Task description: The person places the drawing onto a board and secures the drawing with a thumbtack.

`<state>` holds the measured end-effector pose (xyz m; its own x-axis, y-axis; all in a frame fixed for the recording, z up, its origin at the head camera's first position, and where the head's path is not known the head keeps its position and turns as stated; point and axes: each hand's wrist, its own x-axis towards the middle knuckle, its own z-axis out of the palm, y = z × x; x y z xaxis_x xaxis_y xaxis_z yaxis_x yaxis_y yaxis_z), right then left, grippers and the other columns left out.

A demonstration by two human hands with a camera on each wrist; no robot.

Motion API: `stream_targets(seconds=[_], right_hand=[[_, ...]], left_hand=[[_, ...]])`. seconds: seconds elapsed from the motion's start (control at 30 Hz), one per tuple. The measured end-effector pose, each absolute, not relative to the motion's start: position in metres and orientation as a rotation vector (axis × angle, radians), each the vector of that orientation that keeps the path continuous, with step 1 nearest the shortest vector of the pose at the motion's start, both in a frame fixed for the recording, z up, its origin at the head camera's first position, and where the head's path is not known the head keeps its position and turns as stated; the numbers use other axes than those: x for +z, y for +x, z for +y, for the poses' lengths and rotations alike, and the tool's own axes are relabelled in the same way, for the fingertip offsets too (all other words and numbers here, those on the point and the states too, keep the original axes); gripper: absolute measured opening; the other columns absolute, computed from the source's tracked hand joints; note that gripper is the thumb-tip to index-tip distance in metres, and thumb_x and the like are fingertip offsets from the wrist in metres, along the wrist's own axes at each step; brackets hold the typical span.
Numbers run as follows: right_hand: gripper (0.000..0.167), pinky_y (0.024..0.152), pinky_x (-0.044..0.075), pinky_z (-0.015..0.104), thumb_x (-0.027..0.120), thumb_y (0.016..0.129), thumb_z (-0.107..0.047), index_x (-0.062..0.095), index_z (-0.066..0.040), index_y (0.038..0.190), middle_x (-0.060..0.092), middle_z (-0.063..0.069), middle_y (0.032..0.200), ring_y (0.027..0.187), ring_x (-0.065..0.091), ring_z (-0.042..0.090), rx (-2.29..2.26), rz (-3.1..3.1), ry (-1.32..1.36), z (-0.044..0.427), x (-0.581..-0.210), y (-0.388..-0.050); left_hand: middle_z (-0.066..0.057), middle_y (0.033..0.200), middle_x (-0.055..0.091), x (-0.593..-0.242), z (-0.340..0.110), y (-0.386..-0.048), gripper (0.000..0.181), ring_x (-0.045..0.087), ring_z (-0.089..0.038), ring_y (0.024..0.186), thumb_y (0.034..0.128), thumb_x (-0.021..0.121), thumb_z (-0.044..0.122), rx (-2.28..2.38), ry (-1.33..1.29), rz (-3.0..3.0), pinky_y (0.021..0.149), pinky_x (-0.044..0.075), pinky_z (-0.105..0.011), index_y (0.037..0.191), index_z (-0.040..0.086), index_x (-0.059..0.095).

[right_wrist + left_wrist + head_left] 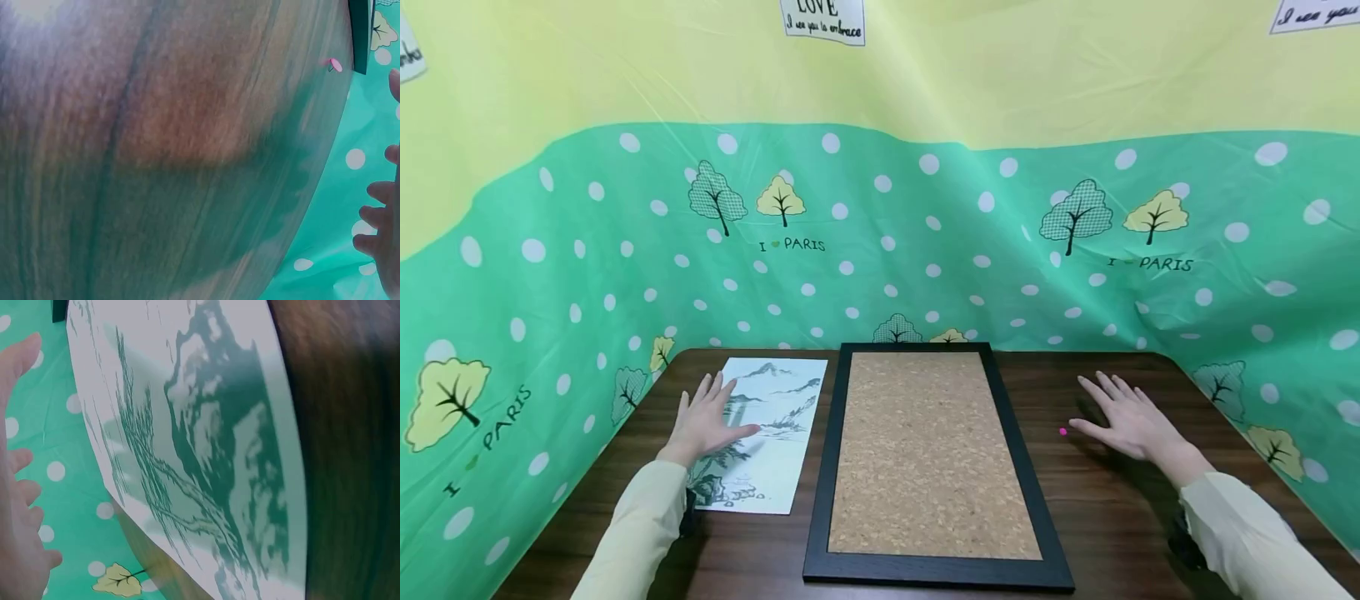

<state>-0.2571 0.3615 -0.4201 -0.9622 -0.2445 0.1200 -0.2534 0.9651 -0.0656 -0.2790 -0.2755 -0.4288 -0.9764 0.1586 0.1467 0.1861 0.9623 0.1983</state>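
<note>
With the grip of left hand (706, 423) and right hand (1126, 419) spread and empty, the pin (1063, 432) right of the board (932, 467) could roll if brushed, and the print (786, 458) at left could crease under careless pressure.
</note>
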Motion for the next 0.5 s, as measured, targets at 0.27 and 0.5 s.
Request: stream_targets(seconds=[0.27,0.5], right_hand=[[0.084,0.093,0.027,0.061,0.055,0.082,-0.055,0.034,0.006,0.135,0.03,0.036,0.134,0.119,0.031,0.052,0.255,-2.985,0.41,0.356,-0.419,-0.253],[0.078,0.089,0.032,0.061,0.061,0.08,-0.049,0.039,0.006,0.131,0.039,0.033,0.13,0.116,0.037,0.049,0.437,-2.967,0.4,0.35,-0.421,-0.253]], left_hand=[[-0.033,0.138,0.028,-0.427,-0.286,-0.27,0.101,0.02,-0.047,0.128,0.0704,0.057,0.068,-0.404,-0.231,-2.937,0.098,0.016,-0.063,0.136,-0.005,0.033],[-0.033,0.136,0.031,-0.423,-0.295,-0.266,0.101,0.025,-0.049,0.124,0.0727,0.056,0.067,-0.486,-0.176,-2.966,0.096,0.026,-0.061,0.136,-0.007,0.03]])
